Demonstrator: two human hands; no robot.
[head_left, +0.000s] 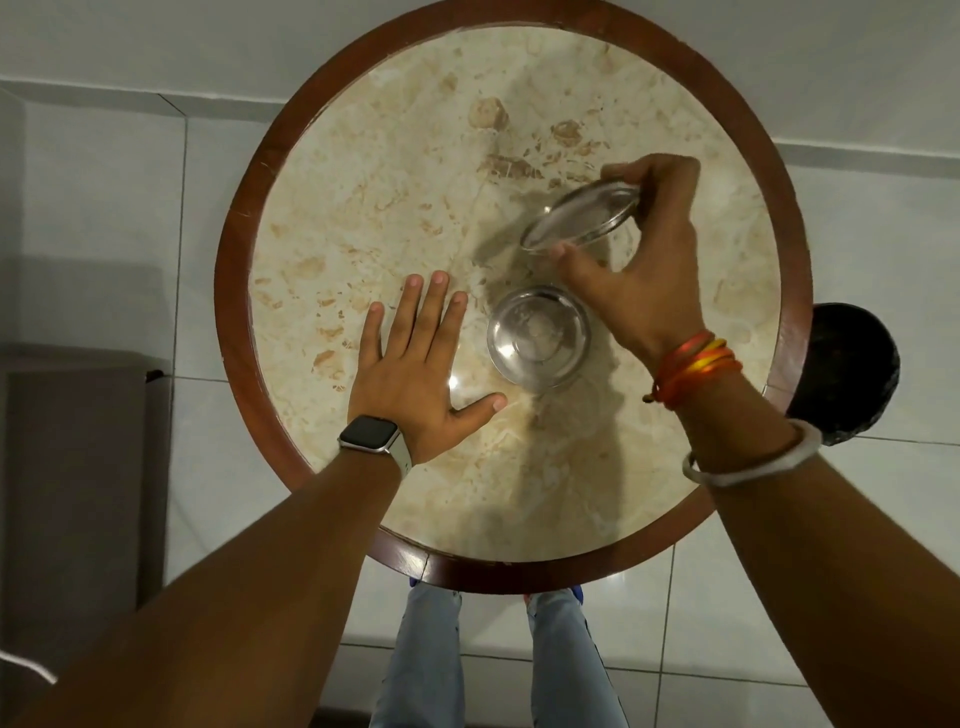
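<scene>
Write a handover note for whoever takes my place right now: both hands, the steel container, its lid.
Left hand lies flat, fingers spread, on the marble table, left of the steel container, apart from it.
Right hand grips the steel lid by its rim, tilted, beyond the container.
Done: the container stands open.
Left: probably set the lid down or back on; I cannot tell which.

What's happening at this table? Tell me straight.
A person stands over a round marble table. The right hand grips a steel lid by its rim and holds it tilted, just beyond a small steel bowl that stands uncovered. The left hand lies flat on the tabletop with fingers spread, beside the bowl and not touching it.
</scene>
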